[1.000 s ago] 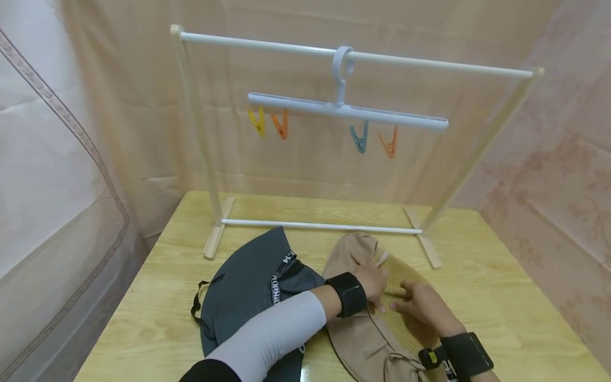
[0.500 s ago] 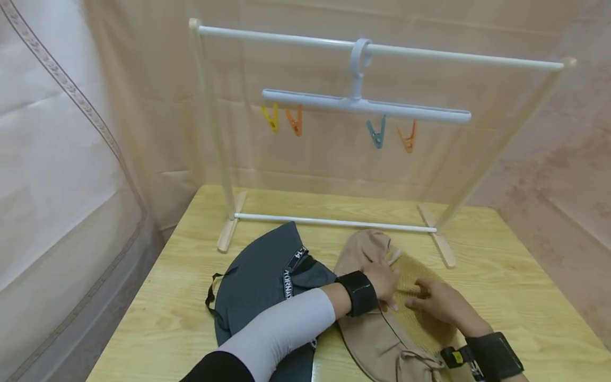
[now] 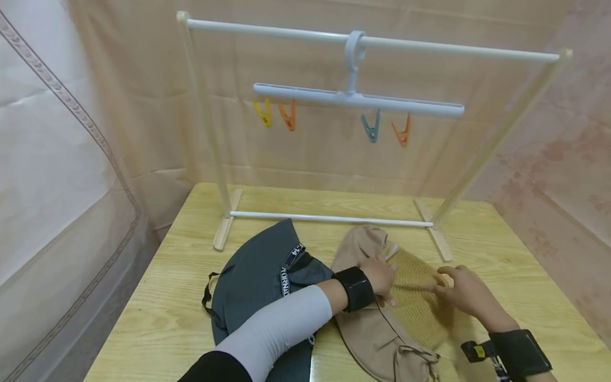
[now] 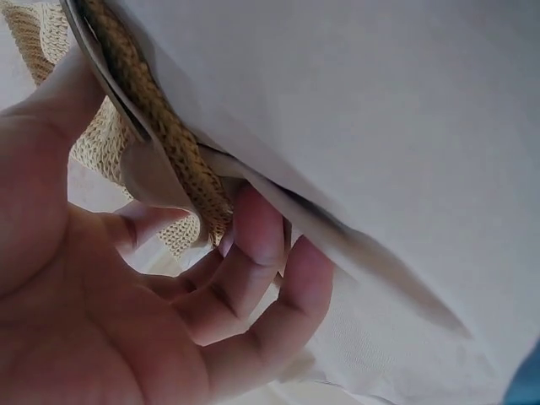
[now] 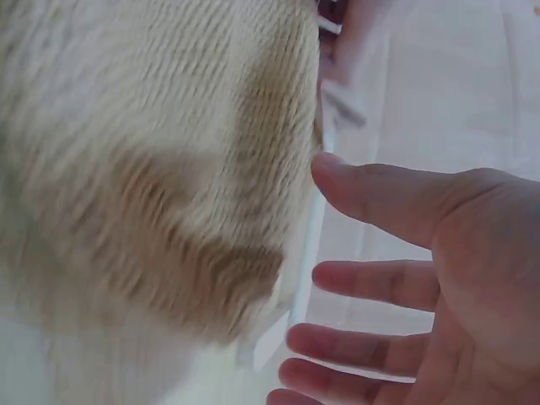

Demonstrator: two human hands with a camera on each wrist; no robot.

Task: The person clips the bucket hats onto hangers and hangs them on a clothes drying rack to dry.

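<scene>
A beige sun hat (image 3: 365,339) with a woven straw-coloured part (image 3: 412,297) lies folded on the table. My left hand (image 3: 379,276) grips it along the seam between cloth and weave. In the left wrist view, the fingers (image 4: 257,228) curl round the layered edge, with the thumb on the other side. At the right of the weave is my right hand (image 3: 470,294), its fingers extended. The right wrist view shows them spread, the thumb beside the woven part and nothing in the palm. A dark grey hat (image 3: 258,270) with a lettered band lies partly under my left forearm.
A white drying rack (image 3: 329,217) stands at the back of the wooden table (image 3: 153,297). From its top rail hangs a pale hanger (image 3: 358,100) with yellow, orange and blue clothespins (image 3: 371,127). Curtains enclose the back and sides.
My right hand has moved right, away from the middle of the woven part to its right edge. The left hand keeps its grip on the beige sun hat. The head view has shifted slightly.
</scene>
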